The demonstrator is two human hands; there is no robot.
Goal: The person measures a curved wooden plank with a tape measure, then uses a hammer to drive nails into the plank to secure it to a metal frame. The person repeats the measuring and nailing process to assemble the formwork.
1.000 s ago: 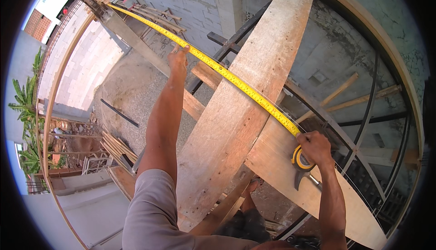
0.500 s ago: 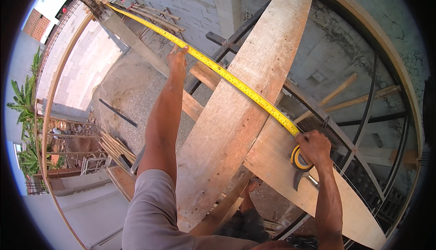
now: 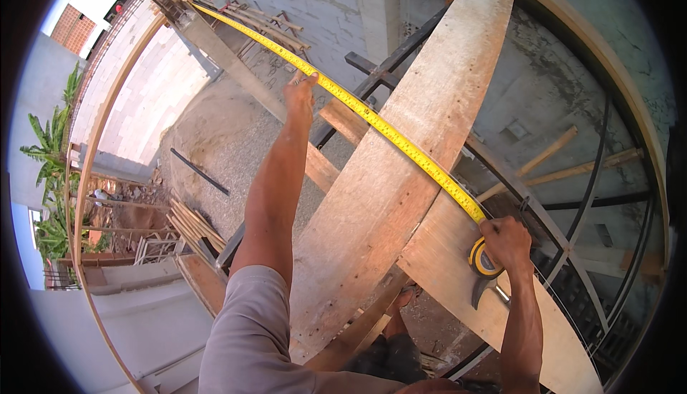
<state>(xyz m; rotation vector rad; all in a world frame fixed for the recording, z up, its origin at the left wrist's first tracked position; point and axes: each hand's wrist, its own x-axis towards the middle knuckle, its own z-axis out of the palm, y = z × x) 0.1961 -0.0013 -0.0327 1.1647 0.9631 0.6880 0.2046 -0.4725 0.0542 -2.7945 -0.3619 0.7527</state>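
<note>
Head view: the right hand (image 3: 507,240) is clenched around the case end of a yellow tape measure (image 3: 372,118), near the upper edge of a short board (image 3: 447,258). The tape's blade runs slantwise over both side edges of a long board (image 3: 379,229) and on toward some dark rods (image 3: 163,2) at the upper left. Beyond the long board's left edge, the left hand (image 3: 300,91) has its grip on the blade, the thumb against its lower edge. Just beside the case is what looks like a claw hammer (image 3: 478,294); its handle is hidden by the right wrist, and I cannot tell whether it is held.

The short board butts against the long board's right edge. A dark metal beam (image 3: 409,49) and a wooden plank (image 3: 345,120) stick out past the left edge, near the left forearm, which covers part of the gravel (image 3: 236,147). On that ground lie a black rod (image 3: 200,171) and, farther down, a bundle of poles (image 3: 189,229). A bare foot (image 3: 403,299) shows below the short board's left corner.
</note>
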